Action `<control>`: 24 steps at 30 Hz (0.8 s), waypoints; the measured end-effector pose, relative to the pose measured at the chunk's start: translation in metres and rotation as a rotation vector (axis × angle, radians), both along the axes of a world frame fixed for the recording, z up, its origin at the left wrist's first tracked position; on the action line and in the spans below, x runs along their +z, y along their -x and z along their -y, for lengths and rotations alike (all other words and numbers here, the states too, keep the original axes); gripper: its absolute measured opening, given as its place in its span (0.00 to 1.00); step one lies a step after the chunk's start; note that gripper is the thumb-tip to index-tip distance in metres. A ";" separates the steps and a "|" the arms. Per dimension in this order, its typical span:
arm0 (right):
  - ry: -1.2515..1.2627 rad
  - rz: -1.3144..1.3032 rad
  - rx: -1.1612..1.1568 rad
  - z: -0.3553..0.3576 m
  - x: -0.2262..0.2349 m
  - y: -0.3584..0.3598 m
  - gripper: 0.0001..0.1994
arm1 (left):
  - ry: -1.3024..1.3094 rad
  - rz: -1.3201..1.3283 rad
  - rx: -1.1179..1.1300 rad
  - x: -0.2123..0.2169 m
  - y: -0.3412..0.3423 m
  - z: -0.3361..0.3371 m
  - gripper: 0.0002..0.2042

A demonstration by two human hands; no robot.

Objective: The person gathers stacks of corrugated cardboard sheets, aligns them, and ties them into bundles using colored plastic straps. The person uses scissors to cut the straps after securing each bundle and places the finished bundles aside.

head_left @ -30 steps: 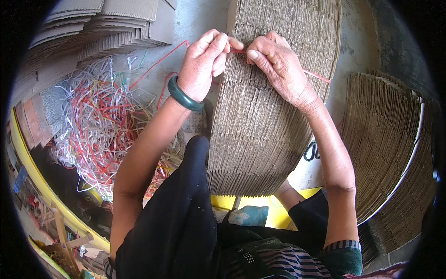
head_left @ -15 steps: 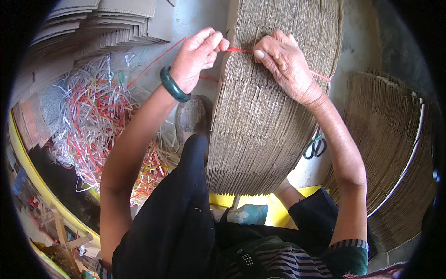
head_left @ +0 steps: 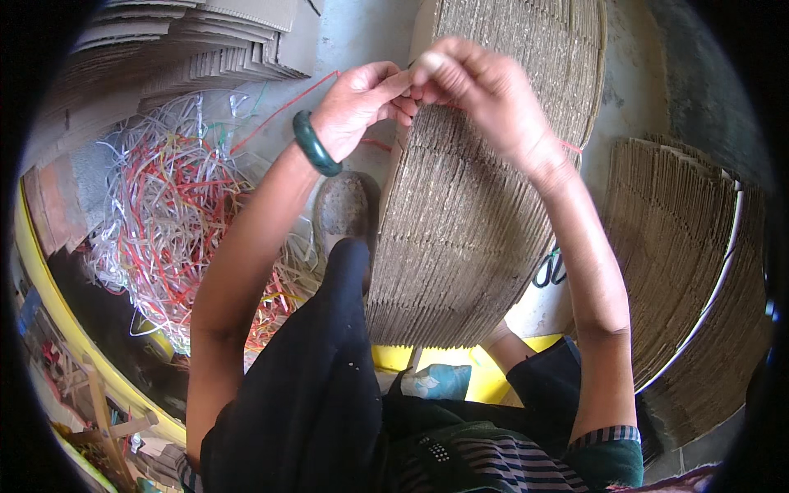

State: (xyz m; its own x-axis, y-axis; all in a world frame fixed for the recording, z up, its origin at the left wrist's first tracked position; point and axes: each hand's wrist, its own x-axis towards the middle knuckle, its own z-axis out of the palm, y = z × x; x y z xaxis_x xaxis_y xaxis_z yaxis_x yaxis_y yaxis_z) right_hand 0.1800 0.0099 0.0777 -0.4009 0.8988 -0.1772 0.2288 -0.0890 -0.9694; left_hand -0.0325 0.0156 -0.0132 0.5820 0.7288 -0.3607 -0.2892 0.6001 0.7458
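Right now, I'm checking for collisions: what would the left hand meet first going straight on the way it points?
The left hand would likely meet the right hand first; depth there is unclear.

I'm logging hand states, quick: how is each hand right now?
Left hand: closed in a fingertip pinch, seemingly on the red strap.
Right hand: fingers curled at the left fingertips, but blurred; whether it holds anything can't be told.
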 end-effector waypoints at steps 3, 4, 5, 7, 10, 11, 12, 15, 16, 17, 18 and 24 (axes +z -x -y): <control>0.013 -0.048 -0.063 -0.013 -0.013 -0.011 0.15 | -0.114 -0.058 0.001 0.009 -0.002 0.004 0.09; 0.007 -0.045 -0.051 -0.013 -0.014 -0.013 0.15 | -0.169 -0.070 0.005 0.011 -0.003 0.006 0.09; 0.005 -0.046 -0.034 -0.012 -0.012 -0.009 0.15 | -0.167 -0.099 0.049 0.016 -0.007 0.009 0.09; -0.062 -0.018 0.014 -0.012 -0.015 -0.006 0.15 | -0.296 -0.206 0.109 0.013 -0.015 0.012 0.09; -0.100 -0.081 -0.056 -0.011 -0.023 -0.015 0.16 | -0.410 -0.291 0.160 0.004 -0.018 0.018 0.07; -0.133 0.020 -0.136 -0.009 -0.016 -0.017 0.15 | -0.412 -0.313 0.147 0.006 -0.017 0.019 0.07; -0.260 0.141 -0.094 -0.009 -0.018 -0.019 0.15 | -0.414 -0.334 0.134 0.008 -0.016 0.020 0.06; -0.455 0.449 0.023 0.000 -0.021 -0.018 0.20 | -0.411 -0.283 0.148 0.007 -0.018 0.023 0.05; -0.583 0.509 0.018 0.004 -0.026 -0.013 0.16 | -0.399 -0.261 0.154 0.006 -0.018 0.023 0.05; -0.611 0.562 0.021 0.007 -0.025 -0.009 0.14 | -0.412 -0.253 0.158 0.005 -0.017 0.023 0.04; -0.639 0.615 0.025 0.009 -0.025 -0.005 0.11 | -0.426 -0.244 0.163 0.004 -0.016 0.022 0.04; -0.614 0.621 -0.097 0.017 -0.021 0.007 0.05 | -0.286 -0.100 0.091 0.002 -0.002 0.014 0.02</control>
State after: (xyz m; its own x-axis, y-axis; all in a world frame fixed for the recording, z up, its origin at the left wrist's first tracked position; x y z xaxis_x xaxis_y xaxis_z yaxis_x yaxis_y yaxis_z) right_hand 0.1727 -0.0073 0.0566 -0.3100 0.9320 0.1881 0.7491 0.3612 -0.5553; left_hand -0.0308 0.0020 -0.0114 0.4819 0.8563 -0.1859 -0.2490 0.3373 0.9079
